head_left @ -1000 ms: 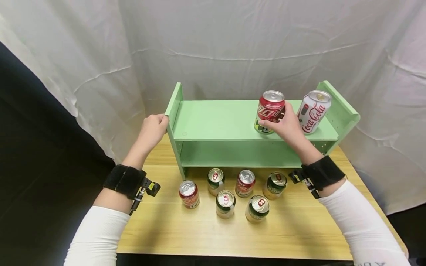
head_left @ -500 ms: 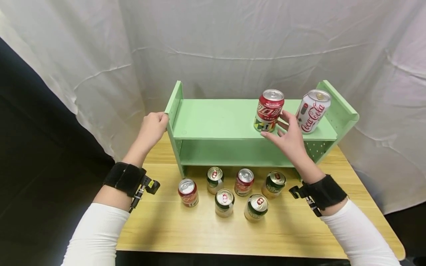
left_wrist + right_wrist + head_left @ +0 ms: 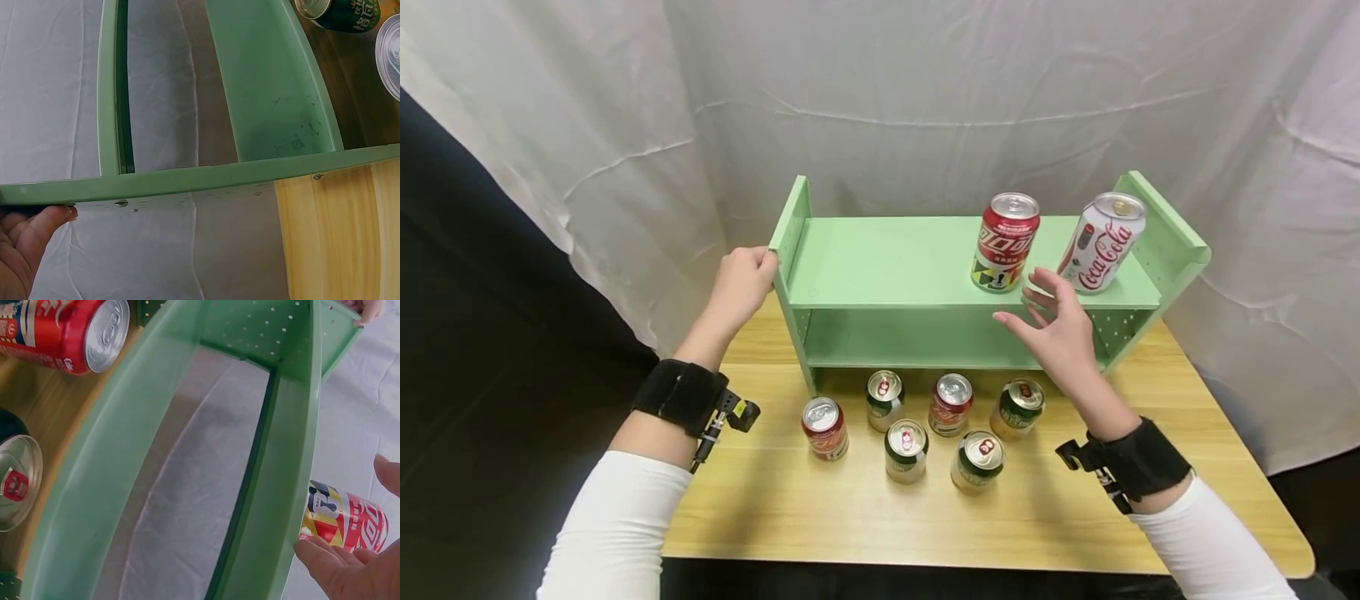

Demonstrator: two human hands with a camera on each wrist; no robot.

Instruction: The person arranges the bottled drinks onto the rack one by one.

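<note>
Shelf [image 3: 880, 262] has room beside its red can [image 3: 1004, 242], right grip [image 3: 1058, 329] spread near front edge [image 3: 895, 307], left grip [image 3: 743, 287] clamping panel [image 3: 792, 220].

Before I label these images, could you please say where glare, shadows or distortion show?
Head: glare on the wooden table; left wrist: table shaded inside the green shelf's side panel, bright outside; right wrist: shelf boards look bowed, probably lens distortion.

Left arm [image 3: 650, 435] extended forward, left grip [image 3: 740, 282] curled. Right arm [image 3: 1103, 407] extended, right grip [image 3: 1062, 329] loose, thumb [image 3: 1017, 326] spread from fingers [image 3: 1056, 286].
</note>
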